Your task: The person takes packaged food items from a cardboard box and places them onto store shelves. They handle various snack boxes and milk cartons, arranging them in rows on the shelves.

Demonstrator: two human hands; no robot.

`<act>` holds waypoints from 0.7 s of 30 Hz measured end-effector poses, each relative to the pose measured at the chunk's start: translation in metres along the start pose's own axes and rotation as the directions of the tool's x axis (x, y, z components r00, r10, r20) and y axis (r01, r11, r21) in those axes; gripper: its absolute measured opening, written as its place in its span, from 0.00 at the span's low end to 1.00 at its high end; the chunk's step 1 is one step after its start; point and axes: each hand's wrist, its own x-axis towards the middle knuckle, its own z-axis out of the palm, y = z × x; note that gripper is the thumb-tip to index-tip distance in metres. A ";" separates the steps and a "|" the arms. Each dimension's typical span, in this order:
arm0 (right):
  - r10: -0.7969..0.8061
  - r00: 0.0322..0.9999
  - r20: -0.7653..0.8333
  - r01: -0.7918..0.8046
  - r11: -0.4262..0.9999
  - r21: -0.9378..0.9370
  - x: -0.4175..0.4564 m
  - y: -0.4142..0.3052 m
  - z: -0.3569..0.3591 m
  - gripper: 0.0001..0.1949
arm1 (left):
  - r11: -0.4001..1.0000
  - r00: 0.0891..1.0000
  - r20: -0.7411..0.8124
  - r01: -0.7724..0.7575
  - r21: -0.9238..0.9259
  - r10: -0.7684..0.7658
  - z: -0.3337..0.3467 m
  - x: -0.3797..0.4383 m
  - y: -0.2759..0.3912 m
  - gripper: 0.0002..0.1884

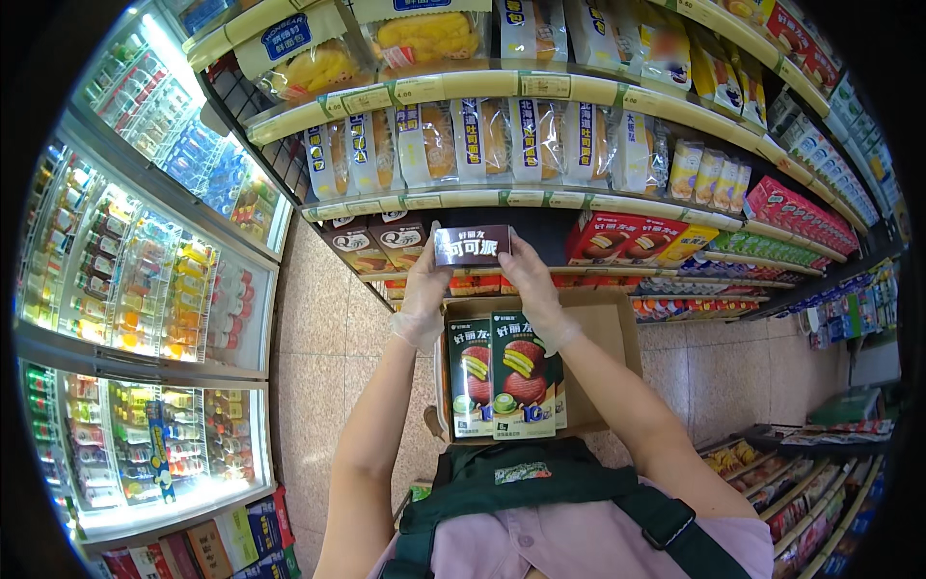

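Observation:
Between my two hands is a small dark-brown snack box (472,247) with white lettering, held level in front of a gap on the lower shelf. My left hand (423,289), in a clear thin glove, grips its left end. The right end is gripped by my right hand (534,289), gloved the same way. Below my hands stands an open cardboard carton (602,362). Green pie boxes (521,383) printed with red-and-green round cakes lie in its left part. My right wrist covers a corner of one of them.
Brown boxes (383,242) stand left of the gap, red pie boxes (626,239) right of it. Bagged breads (485,145) fill the shelf above, behind a price rail (521,199). Lit glass-door drink coolers (145,268) line the left. More snack shelves (796,499) stand at lower right.

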 end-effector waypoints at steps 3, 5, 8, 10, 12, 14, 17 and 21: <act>0.022 1.000 0.022 -0.024 0.996 0.081 0.019 0.023 -0.003 0.32 | 0.999 1.000 -0.016 0.010 0.034 -0.009 -0.009 0.011 -0.010 0.38; 0.074 0.996 0.041 -0.079 0.985 0.155 0.031 0.036 -0.006 0.32 | 0.966 0.999 -0.041 -0.023 0.257 0.035 -0.019 0.022 -0.018 0.36; 0.102 0.995 0.013 -0.103 0.994 0.043 0.045 0.045 -0.009 0.32 | 0.993 0.994 0.035 0.102 0.065 -0.105 -0.023 0.033 -0.018 0.35; 0.126 0.992 -0.004 -0.126 0.992 -0.013 0.056 0.051 -0.011 0.32 | 0.996 0.996 0.022 0.081 0.034 -0.081 -0.020 0.035 -0.021 0.34; 0.167 0.986 -0.023 -0.168 0.985 -0.033 0.068 0.054 -0.013 0.32 | 0.993 0.993 0.021 0.114 0.000 -0.114 -0.018 0.036 -0.020 0.34; 0.190 0.982 -0.021 -0.190 0.981 -0.033 0.075 0.056 -0.012 0.28 | 0.996 0.996 0.013 0.091 -0.010 -0.091 -0.024 0.039 -0.032 0.34; 0.199 0.979 -0.033 -0.201 0.978 -0.063 0.083 0.063 -0.013 0.25 | 0.993 0.995 0.010 0.099 -0.060 -0.098 -0.023 0.044 -0.033 0.36; 0.256 0.962 -0.099 -0.266 0.957 -0.112 0.098 0.080 -0.014 0.22 | 0.998 0.997 -0.059 0.058 0.007 -0.057 -0.017 0.048 -0.038 0.38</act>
